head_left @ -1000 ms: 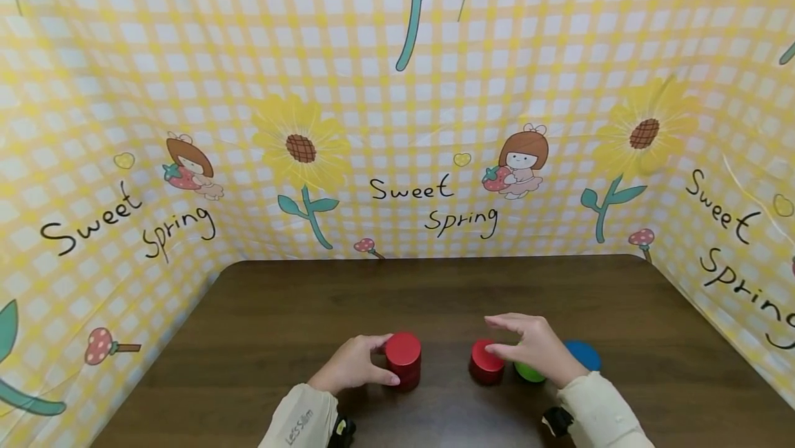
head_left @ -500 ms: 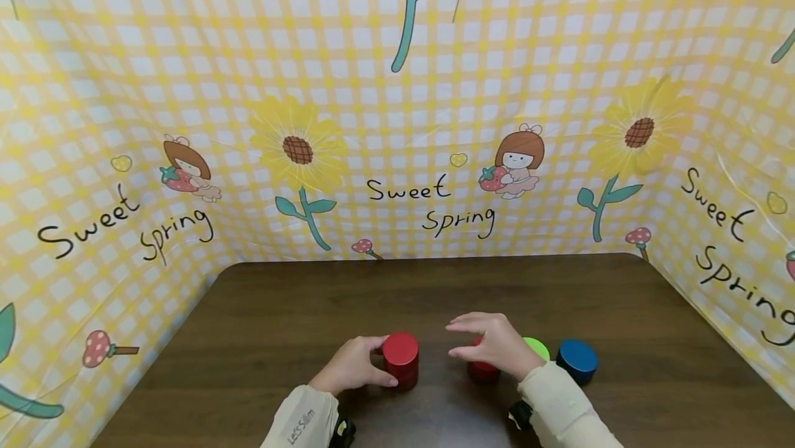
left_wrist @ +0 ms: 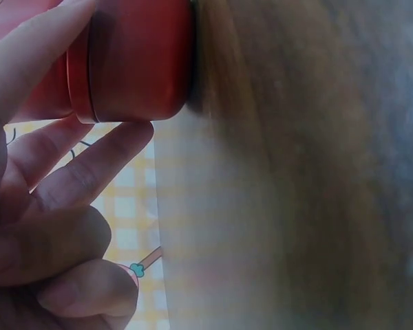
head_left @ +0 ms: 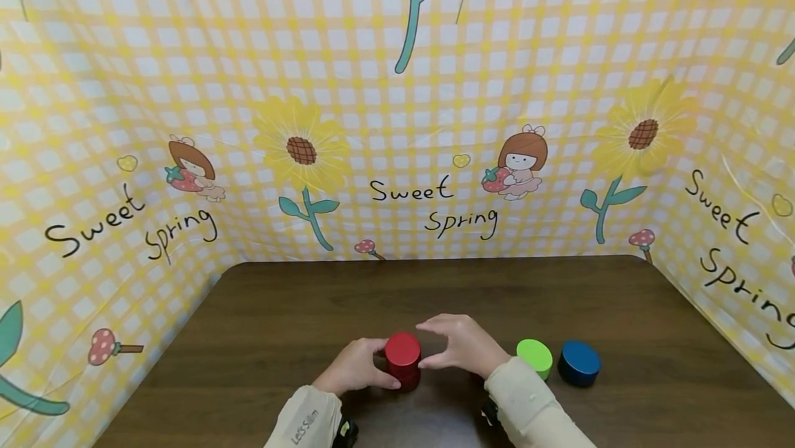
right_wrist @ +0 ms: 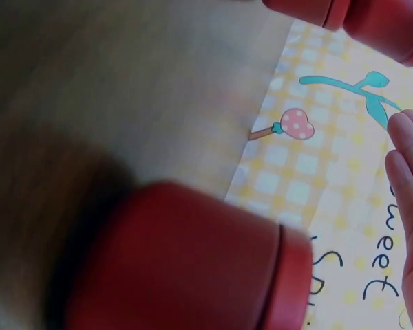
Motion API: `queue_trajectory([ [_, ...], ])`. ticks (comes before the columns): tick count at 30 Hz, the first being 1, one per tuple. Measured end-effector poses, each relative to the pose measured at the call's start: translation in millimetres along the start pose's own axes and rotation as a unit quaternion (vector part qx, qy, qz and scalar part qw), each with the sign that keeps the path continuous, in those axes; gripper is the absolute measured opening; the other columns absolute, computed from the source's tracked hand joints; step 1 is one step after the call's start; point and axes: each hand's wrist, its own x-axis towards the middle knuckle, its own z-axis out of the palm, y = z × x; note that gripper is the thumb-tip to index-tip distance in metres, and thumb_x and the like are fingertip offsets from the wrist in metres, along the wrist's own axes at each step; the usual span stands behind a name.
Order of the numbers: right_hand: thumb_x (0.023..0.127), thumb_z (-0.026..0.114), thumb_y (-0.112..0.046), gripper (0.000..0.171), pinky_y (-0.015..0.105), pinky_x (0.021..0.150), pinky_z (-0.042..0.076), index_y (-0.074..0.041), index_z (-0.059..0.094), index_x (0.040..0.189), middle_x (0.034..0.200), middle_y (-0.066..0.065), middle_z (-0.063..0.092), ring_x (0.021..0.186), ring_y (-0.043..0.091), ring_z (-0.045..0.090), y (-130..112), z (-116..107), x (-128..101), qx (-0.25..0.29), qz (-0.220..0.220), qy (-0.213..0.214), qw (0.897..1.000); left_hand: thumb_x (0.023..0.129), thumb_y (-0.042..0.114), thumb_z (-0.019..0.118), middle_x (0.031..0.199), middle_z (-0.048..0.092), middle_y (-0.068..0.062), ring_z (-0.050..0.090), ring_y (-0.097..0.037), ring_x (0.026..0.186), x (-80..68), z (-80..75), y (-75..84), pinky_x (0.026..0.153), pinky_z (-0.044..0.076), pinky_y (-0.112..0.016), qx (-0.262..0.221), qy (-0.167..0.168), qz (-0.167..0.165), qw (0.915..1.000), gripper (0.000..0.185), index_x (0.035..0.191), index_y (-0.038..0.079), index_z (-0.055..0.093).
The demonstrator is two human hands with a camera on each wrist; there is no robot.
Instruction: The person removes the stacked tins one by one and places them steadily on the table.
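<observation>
A stack of two round red tins (head_left: pixel 403 358) stands upright on the table, one on the other. My left hand (head_left: pixel 355 366) holds the stack from its left side, thumb in front and fingers behind. Close up in the left wrist view, the thumb and fingertips lie against the red tins (left_wrist: pixel 134 62). My right hand (head_left: pixel 466 346) is spread in a wide C beside the stack's right side; whether its thumb touches cannot be told. Another red tin (right_wrist: pixel 186 268) sits below the right hand in the right wrist view; the right wrist hides nearly all of it in the head view.
A tin with a lime-green lid (head_left: pixel 534 357) and a blue tin (head_left: pixel 579 363) stand to the right, beyond my right sleeve (head_left: pixel 528 393). The dark wooden table (head_left: pixel 348 296) ends at a yellow checked cloth (head_left: pixel 410 123) hanging behind and at both sides.
My right hand has moved left, from above the single red tin to the red stack. The green and blue tins have come into fuller view. The left hand stays on the stack.
</observation>
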Motion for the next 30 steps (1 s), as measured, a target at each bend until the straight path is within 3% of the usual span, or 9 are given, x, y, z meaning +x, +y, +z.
queue_trajectory([
  [5,0.067,0.087,-0.025,0.055,0.026,0.081,0.053,0.004,0.069,0.110,0.105,0.013,0.070,0.096,0.020,0.067,-2.1,8.5,4.7,0.001,-0.025,0.018,1.000,0.070,0.021,0.086,0.102,0.071,-0.002,0.064,-0.024,0.099,-0.1,1.2,-0.7,0.085,0.049,-0.044,-0.002,0.003,0.002,1.0000,0.045,0.110,0.008,0.070],
  [11,0.072,0.084,-0.032,0.052,0.024,0.081,0.052,0.000,0.070,0.111,0.104,0.009,0.070,0.095,0.015,0.066,-5.7,15.0,7.5,-0.044,-0.026,0.006,0.999,0.070,0.020,0.086,0.102,0.071,-0.002,0.063,-0.024,0.099,0.0,2.3,-0.4,0.085,0.049,-0.044,-0.008,0.003,-0.004,1.0000,0.041,0.106,0.009,0.071],
  [21,0.072,0.084,-0.037,0.056,0.025,0.078,0.053,0.000,0.070,0.111,0.102,0.008,0.071,0.090,0.015,0.067,-14.9,20.4,11.3,-0.061,0.031,-0.007,0.998,0.069,0.023,0.087,0.100,0.071,0.000,0.064,-0.019,0.094,0.1,0.4,1.6,0.080,0.050,-0.038,0.000,0.004,-0.003,1.0000,0.041,0.105,0.010,0.072],
  [30,0.071,0.085,-0.038,0.058,0.022,0.070,0.052,-0.001,0.070,0.112,0.097,0.006,0.070,0.082,0.012,0.064,-18.8,27.0,17.3,-0.036,0.077,-0.020,0.996,0.068,0.026,0.087,0.097,0.071,0.004,0.062,-0.012,0.085,-0.5,0.0,0.8,0.075,0.049,-0.033,0.001,0.004,-0.005,1.0000,0.037,0.101,0.015,0.072],
])
